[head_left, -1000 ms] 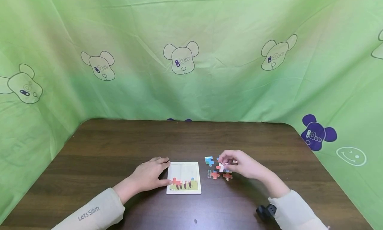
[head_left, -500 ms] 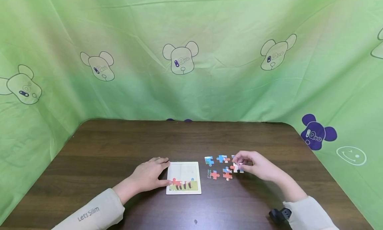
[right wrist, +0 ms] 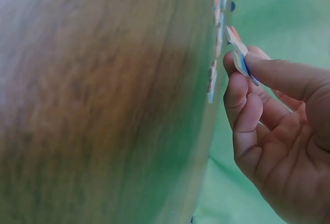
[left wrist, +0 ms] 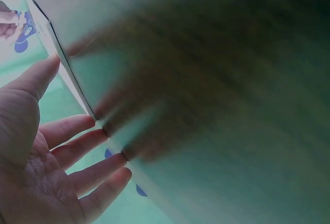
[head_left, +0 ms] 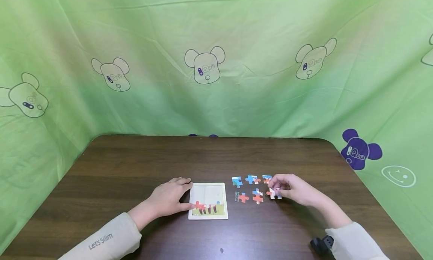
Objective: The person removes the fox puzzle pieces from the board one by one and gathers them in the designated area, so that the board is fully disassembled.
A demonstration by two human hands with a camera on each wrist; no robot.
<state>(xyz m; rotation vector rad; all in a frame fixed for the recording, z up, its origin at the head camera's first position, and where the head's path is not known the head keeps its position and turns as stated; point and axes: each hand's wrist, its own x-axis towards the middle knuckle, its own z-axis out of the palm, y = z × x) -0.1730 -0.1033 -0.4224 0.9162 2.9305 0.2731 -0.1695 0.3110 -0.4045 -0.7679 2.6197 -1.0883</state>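
Observation:
My right hand (head_left: 299,190) pinches a pale jigsaw piece (head_left: 275,194) with a red knob between thumb and fingertips. In the right wrist view the jigsaw piece (right wrist: 240,56) is tilted and raised off the tabletop. My left hand (head_left: 169,199) lies at the left side of a square white-rimmed puzzle tray (head_left: 208,217), thumb and index fingertip touching its edge, the other fingers extended. Along the tray's bottom, fitted pieces (head_left: 216,211) form a strip of yellow-green ground with dark striped legs and some red. Above that strip the tray's white base shows.
Several loose pieces lie in two rows right of the tray, among them a blue-green piece (head_left: 237,182), a blue piece (head_left: 253,179) and a red one (head_left: 258,196). The dark wooden table (head_left: 162,154) meets a green printed curtain (head_left: 152,102) behind.
My right hand has moved right with the pinched piece, away from over the loose pieces, uncovering more of them. The left hand and tray have stayed put.

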